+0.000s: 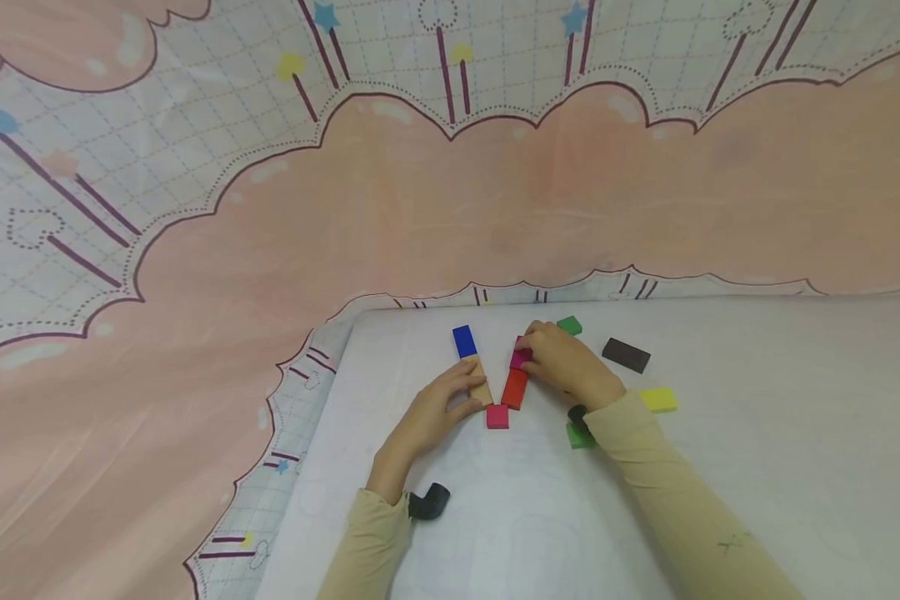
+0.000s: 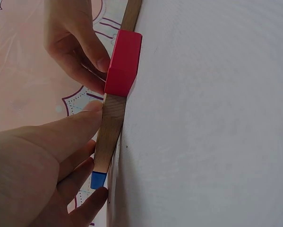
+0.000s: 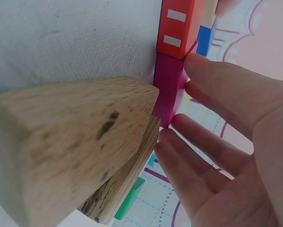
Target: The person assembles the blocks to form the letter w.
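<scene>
In the head view, my left hand (image 1: 431, 408) rests on a plain wooden block (image 1: 480, 383), thumb by its near end and fingers along it. A blue block (image 1: 464, 341) continues that row at the far end. My right hand (image 1: 570, 362) pinches a magenta block (image 1: 521, 354) between thumb and fingers; the right wrist view shows the thumb at one end of the magenta block (image 3: 167, 85). A red block (image 1: 514, 390), with white marks on its side, meets it end to end. At the base of these two slanting rows lies a pinkish-red block (image 1: 498, 417), seen large in the left wrist view.
A green block (image 1: 569, 326), a dark block (image 1: 626, 355) and a yellow block (image 1: 658, 400) lie to the right on the white tabletop (image 1: 780, 433). Another green block (image 1: 581, 437) sits beneath my right wrist. Behind the table hangs a cloud-patterned cloth (image 1: 532, 208).
</scene>
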Demonstrator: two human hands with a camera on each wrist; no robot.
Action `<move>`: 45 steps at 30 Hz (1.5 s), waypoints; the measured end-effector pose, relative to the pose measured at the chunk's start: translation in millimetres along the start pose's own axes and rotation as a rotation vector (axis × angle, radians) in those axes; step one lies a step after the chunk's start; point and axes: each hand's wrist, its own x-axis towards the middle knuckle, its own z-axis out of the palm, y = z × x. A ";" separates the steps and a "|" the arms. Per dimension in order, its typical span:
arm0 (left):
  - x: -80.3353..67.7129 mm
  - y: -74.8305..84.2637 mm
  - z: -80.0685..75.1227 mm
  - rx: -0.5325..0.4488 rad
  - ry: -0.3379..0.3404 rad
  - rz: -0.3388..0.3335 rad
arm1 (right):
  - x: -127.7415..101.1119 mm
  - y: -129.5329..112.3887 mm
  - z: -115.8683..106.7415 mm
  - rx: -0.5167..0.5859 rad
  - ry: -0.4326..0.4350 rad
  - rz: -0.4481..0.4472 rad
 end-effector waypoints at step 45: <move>0.5 -0.6 -0.4 -0.015 -0.008 0.001 | -7.3 20.9 -15.2 0.046 0.039 0.010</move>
